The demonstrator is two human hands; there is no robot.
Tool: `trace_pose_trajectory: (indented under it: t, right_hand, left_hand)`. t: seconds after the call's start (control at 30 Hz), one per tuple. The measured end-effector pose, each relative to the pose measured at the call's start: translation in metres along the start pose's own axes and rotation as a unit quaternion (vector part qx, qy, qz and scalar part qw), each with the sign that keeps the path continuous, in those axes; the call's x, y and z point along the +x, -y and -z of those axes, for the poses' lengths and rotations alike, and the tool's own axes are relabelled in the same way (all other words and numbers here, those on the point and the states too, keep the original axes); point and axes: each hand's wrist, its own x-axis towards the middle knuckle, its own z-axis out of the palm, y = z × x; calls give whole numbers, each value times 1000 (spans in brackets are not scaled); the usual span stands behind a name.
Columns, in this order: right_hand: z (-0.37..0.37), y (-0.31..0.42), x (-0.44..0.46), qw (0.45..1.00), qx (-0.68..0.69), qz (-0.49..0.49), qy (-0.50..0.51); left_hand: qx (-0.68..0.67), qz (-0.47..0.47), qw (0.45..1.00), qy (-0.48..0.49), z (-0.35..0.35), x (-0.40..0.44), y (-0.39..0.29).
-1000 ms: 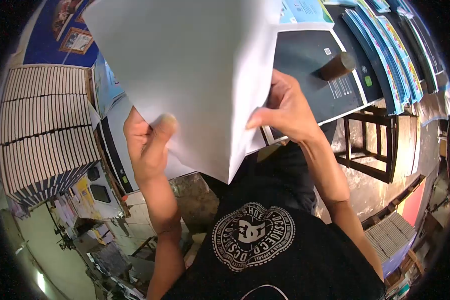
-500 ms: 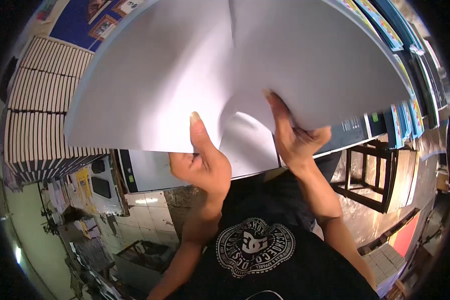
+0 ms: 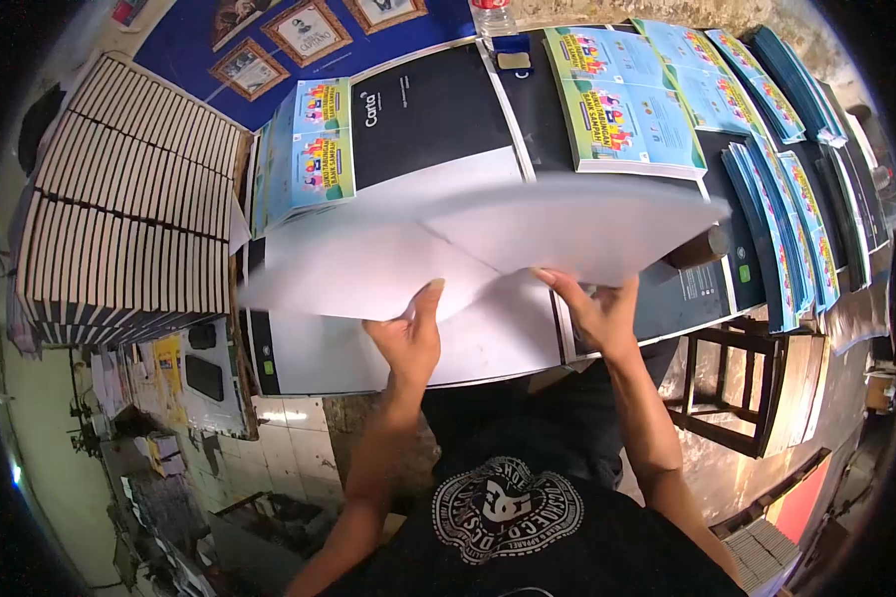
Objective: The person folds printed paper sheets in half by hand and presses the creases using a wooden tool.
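A large white paper sheet (image 3: 358, 264), blurred along its far edge and bent in the middle, spans both hands above the table. My left hand (image 3: 406, 340) grips its near edge left of the middle, thumb on top and fingers curled beneath. On the right, my right hand (image 3: 604, 313) pinches the same edge, its thumb pointing inward over the paper. Whether this is one sheet or several I cannot tell. Beneath it lies a white surface (image 3: 418, 353) on the table. Left of the sheet's far side stands a stack of blue and yellow printed booklets (image 3: 319, 149).
Tall stacks of bound books (image 3: 124, 199) stand at the left. More printed booklets (image 3: 632, 109) lie at the far right, near fanned bundles (image 3: 767, 229). A brown cylinder (image 3: 705, 249) sits beside the sheet. A plastic bottle (image 3: 492, 18) is at the back, a wooden stool (image 3: 732, 388) below right.
The sheet has come down from in front of the camera and flattened, uncovering the booklets and black boards behind. Both hands still hold its near edge.
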Motion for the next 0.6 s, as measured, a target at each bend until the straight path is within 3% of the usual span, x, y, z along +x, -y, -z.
trace_pose_trajectory:
  t: [0.1,0.2,0.27,0.37,0.53,0.57,0.6]
  right_hand:
    - [-3,24,-7,998,-49,36,-14]
    - [-10,20,-1,996,42,-22,-75]
    - [-1,-15,-3,996,-20,-86,-22]
    - [-1,-24,-4,997,-27,-61,-24]
    - [10,16,11,990,-11,-127,55]
    - [19,32,21,977,-54,-175,111]
    - [21,39,28,978,-28,-166,125]
  left_hand:
    - [-30,89,994,-60,0,-5,-22]
    - [-19,15,998,-60,-5,-9,-12]
    - [-8,86,995,-42,-13,-11,-3]
    - [22,102,995,-10,-11,-15,7]
    - [1,170,985,33,14,-2,-25]
    - [-113,222,964,90,40,5,-24]
    - [-180,247,951,37,57,18,-33]
